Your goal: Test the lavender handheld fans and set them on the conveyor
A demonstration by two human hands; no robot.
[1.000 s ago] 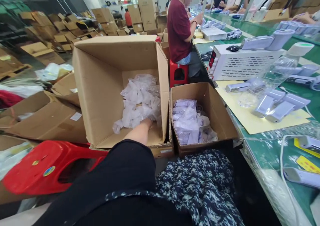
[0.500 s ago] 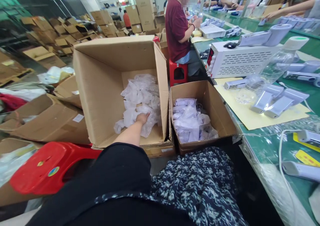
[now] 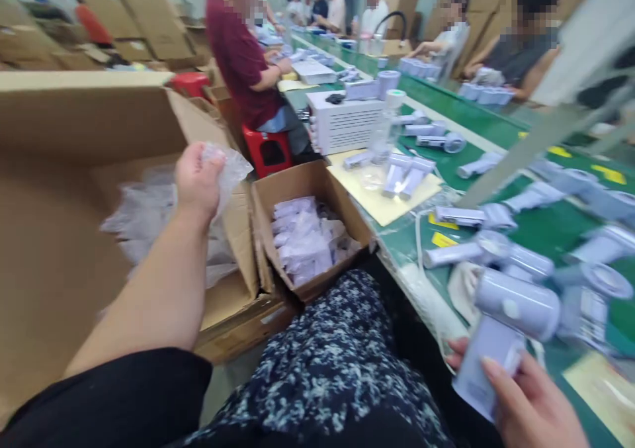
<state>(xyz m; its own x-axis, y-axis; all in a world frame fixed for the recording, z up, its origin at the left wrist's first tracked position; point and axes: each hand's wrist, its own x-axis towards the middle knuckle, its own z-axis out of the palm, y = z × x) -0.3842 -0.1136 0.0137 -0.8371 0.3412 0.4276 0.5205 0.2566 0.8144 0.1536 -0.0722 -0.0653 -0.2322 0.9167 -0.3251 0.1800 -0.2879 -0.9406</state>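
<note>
My left hand (image 3: 198, 180) is closed on a clear plastic bag (image 3: 229, 170), raised above the right side of a large open carton (image 3: 218, 306). More clear bags (image 3: 143, 213) lie inside that carton. At the lower right, my right hand (image 3: 530, 395) grips the handle of a pale lilac handheld device (image 3: 501, 335), its round head upward, over the edge of the green table (image 3: 486, 233). A smaller carton (image 3: 317, 173) between the large carton and the table holds several wrapped lilac items (image 3: 302, 239).
Several lilac devices (image 3: 528, 259) lie on the table near my right hand. Beyond are a white slotted box (image 3: 347, 127), a clear bottle (image 3: 384, 127) and a leaning post (image 3: 520, 150). A person in maroon (image 3: 241, 54) sits on a red stool (image 3: 268, 150); others work across the table.
The view has turned right. My left hand has lifted a clear bag up from the large carton. My right hand, unseen before, now shows with a lilac device in it.
</note>
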